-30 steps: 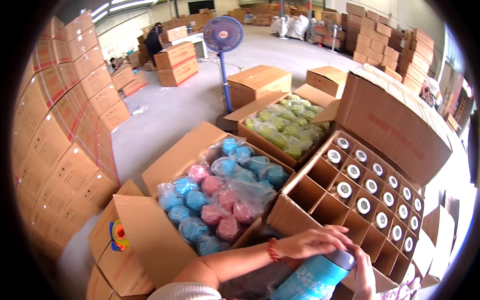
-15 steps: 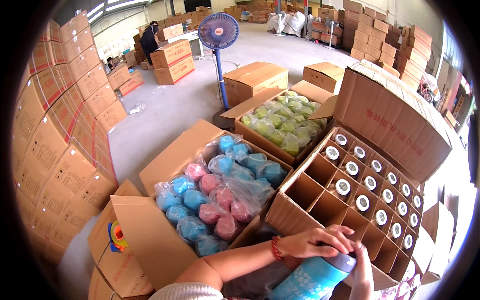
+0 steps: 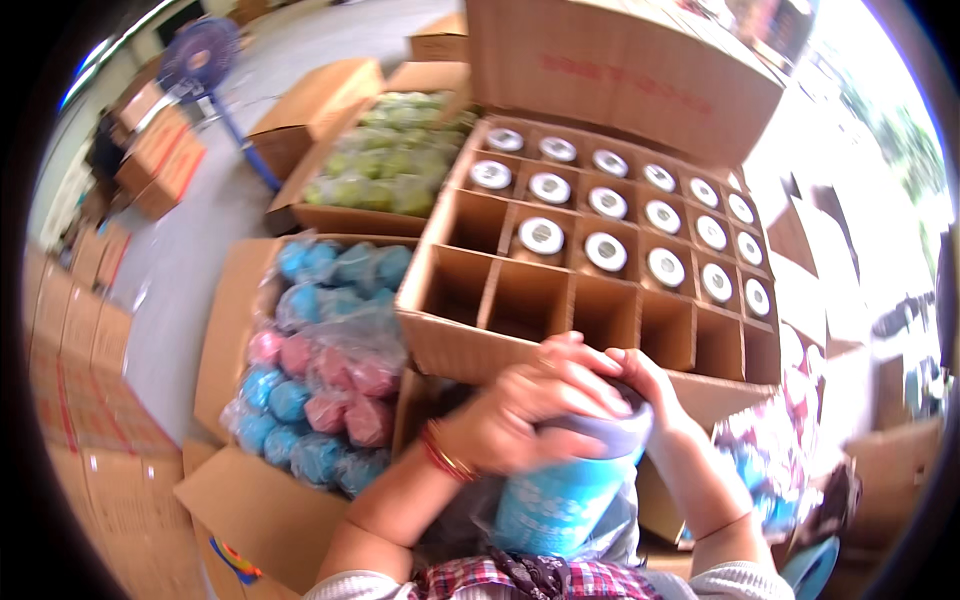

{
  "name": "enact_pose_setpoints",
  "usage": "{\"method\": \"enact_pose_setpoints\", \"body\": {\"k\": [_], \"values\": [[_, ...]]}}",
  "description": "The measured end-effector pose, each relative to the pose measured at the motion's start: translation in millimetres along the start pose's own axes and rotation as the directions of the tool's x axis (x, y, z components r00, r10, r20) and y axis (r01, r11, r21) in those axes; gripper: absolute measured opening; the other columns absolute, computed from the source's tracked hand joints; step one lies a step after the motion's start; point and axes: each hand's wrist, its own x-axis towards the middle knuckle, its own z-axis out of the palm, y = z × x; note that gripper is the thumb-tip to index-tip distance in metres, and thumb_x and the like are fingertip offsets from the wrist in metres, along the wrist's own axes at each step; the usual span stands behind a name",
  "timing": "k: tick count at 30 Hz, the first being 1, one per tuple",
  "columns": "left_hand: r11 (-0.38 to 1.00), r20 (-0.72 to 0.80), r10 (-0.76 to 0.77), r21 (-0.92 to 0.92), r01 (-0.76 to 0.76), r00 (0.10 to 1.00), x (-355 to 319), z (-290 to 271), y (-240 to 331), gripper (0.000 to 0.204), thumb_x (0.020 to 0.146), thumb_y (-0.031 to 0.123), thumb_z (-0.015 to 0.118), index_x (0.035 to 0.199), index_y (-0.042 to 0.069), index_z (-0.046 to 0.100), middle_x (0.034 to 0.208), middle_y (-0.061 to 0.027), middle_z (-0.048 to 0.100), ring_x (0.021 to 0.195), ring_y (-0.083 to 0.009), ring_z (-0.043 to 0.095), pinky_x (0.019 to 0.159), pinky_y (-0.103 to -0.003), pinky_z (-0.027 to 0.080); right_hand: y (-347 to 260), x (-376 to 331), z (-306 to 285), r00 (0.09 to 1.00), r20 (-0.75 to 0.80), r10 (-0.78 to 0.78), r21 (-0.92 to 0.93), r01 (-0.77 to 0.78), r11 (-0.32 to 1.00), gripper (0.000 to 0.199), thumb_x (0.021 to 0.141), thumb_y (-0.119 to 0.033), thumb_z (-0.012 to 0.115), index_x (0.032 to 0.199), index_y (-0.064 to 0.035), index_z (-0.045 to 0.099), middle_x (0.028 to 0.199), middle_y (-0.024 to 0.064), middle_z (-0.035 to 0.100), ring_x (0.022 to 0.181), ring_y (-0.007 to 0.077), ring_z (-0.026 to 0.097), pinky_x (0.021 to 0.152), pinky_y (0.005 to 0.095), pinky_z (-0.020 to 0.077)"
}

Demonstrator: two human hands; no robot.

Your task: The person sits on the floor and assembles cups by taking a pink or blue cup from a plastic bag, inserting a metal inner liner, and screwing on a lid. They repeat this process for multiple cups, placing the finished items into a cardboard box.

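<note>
Close in front of me stands a blue flask (image 3: 555, 505) with a pale printed pattern and a grey-purple top (image 3: 600, 432), tilted slightly to the right. My left hand (image 3: 515, 415), a red and gold band at its wrist, lies over the top with bent fingers; motion smears it. My right hand (image 3: 655, 400) wraps the far right side of the top. Just beyond both hands is a divided carton (image 3: 470, 345), its back rows holding several containers with white-rimmed round lids (image 3: 606, 250). Its front row of compartments holds nothing that I can see.
Left of the divided carton, an open carton (image 3: 225, 350) holds bagged blue and pink pieces (image 3: 330, 370). Behind it sits a carton of bagged green pieces (image 3: 390, 150). A blue stand fan (image 3: 200, 60) is at the far left. Stacked cartons (image 3: 90, 420) line the left side.
My view has swung right and down, so the cartons appear further left. The flask stands more upright, and my left hand has shifted over its top. Both hands stay on it.
</note>
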Motion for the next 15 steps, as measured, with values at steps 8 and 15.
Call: {"method": "enact_pose_setpoints", "body": {"k": [8, 15], "values": [[0.972, -0.025, -0.122, -0.207, 0.114, 0.992, 6.9, 9.7, -9.4, 0.036, 0.087, 0.04, 0.064, 0.098, 0.006, 0.064, 0.109, -0.0134, 0.063, 0.119, -0.0367, 0.052, 0.108, -0.055, 0.032, -18.8, 8.2, -15.4, 0.978, 0.195, 0.071, 0.178, -0.107, 0.978, 0.044, 0.098, -0.038, 0.048, 0.115, -0.0004, 0.063, 0.114, 0.0145, 0.065, 0.106, 0.0222, 0.061, 0.099, 0.0358, 0.0443], [0.947, 0.078, -0.082, 0.318, 0.053, 0.994, 27.0, 22.2, 25.3, 0.029, 0.083, 0.033, 0.069, 0.091, 0.004, 0.071, 0.098, -0.0076, 0.07, 0.112, -0.0272, 0.058, 0.108, -0.048, 0.031, 3.7, 23.9, -10.5, 0.935, 0.355, -0.026, 0.162, -0.034, 0.986, 0.033, 0.093, -0.026, 0.053, 0.111, 0.0, 0.064, 0.107, 0.012, 0.067, 0.099, 0.0212, 0.063, 0.091, 0.0317, 0.048]]}}
